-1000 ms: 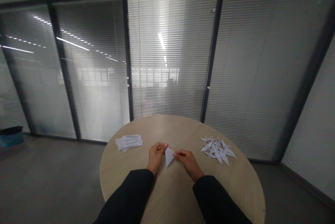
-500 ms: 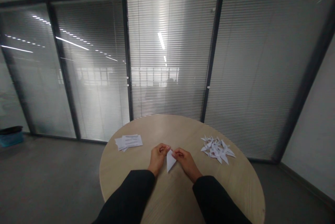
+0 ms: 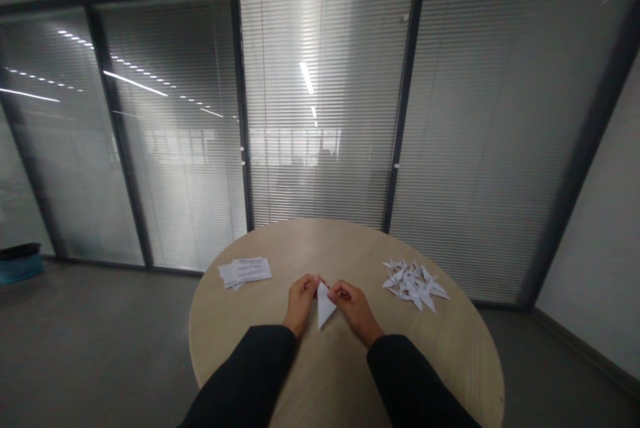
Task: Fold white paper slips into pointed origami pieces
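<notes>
A small white paper folded into a triangle (image 3: pixel 324 308) lies on the round wooden table (image 3: pixel 345 375), its point toward me. My left hand (image 3: pixel 301 300) pinches the paper's top corner from the left. My right hand (image 3: pixel 352 306) pinches its upper edge from the right. Both fingertips meet at the top of the triangle. Black sleeves cover both forearms.
A small stack of printed white paper sheets (image 3: pixel 245 271) lies at the table's back left. A pile of several folded white paper figures (image 3: pixel 415 283) sits at the back right. Glass walls with closed blinds stand behind the table. A blue bin (image 3: pixel 20 261) is on the floor far left.
My hands have drawn closer together at the top of the triangle. The paper sits slightly nearer to me than one second ago.
</notes>
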Motion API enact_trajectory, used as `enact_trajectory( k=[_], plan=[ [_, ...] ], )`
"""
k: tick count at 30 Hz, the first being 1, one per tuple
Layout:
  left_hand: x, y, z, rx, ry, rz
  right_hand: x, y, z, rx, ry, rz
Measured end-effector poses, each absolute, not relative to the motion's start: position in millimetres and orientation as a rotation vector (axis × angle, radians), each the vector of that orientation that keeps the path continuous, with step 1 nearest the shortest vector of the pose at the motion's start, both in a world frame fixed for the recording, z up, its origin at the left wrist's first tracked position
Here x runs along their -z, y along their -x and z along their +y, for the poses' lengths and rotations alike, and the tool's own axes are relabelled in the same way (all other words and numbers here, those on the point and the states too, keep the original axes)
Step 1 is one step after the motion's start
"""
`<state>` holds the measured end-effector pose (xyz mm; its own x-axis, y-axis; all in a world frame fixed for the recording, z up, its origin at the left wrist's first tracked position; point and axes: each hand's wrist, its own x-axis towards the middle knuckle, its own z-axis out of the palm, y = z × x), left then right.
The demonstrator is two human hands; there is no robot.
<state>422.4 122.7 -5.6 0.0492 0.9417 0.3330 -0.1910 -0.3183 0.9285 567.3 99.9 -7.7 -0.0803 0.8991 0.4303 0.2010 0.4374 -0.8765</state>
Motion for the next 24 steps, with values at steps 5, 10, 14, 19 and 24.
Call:
enact_trajectory(
  k=[5,10,14,19,24],
  plan=[
    [5.2,-425.7,123.5,-1.413,-1.331,0.854,13.3,-567.7,102.2,-0.736,1.039,-1.572],
    [5.8,-427.4,123.0,-1.399,-1.285,0.857,13.0,-564.5,100.1,-0.705,1.051,-1.598],
    [2.8,-426.5,121.9,-1.399,-1.272,0.856,10.3,-563.6,98.2,-0.685,1.058,-1.612],
    [-2.3,-426.1,118.9,-1.417,-1.279,0.848,6.9,-563.6,96.3,-0.744,1.036,-1.597],
    [-1.3,-427.0,117.2,-1.426,-1.247,0.833,2.9,-563.6,94.6,-0.758,1.019,-1.6]
  ],
)
